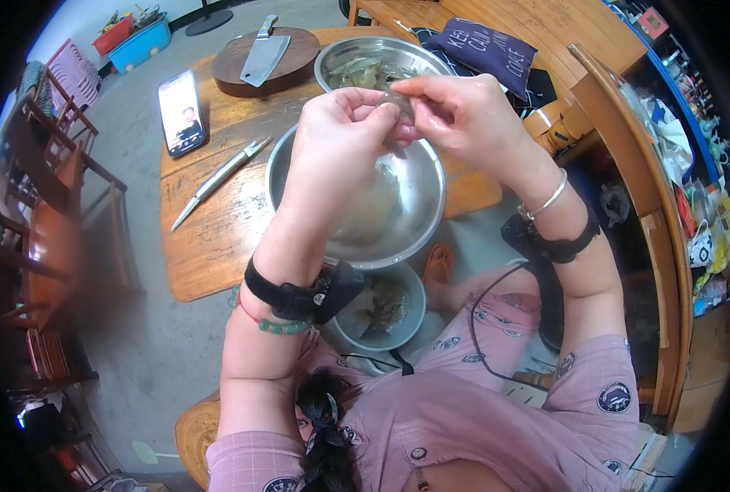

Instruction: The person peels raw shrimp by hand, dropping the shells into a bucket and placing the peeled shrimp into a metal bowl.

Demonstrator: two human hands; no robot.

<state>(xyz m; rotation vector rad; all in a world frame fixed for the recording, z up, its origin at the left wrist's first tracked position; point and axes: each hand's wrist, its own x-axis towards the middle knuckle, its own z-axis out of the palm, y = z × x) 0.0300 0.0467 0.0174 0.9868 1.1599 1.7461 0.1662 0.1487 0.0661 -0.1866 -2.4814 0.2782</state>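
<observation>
- Currently, we hold both hands up over the far part of the big bowl [402,221], fingertips close together.
- Our left hand [353,123] pinches a small greyish shrimp [399,104] between thumb and fingers; the fingers curl around it, so we cannot tell exactly where each one presses.
- Our right hand [455,107] grips the same shrimp from the other side, its thumb and forefinger closed on it.
- The shrimp is in the air between our hands, above the big bowl and near the small bowl [431,57], where more greyish shrimps [365,72] lie.
- Both bowls are metal; the big one sits at the near edge of the wooden counter [209,262], the small one behind it.
- Left of the small bowl, we see a round board [299,72] with a cleaver [266,59] lying flat on it, handle away from us.
- Further left, a lit phone [182,113] rests on the counter; a slim metal tool [220,182] lies slantwise between it and the big bowl.
- Below the big bowl, by our legs, a bucket [417,316] holds brownish-grey pieces [384,307].
- A purple cushion [485,56] with white lettering lies right of the small bowl.
</observation>
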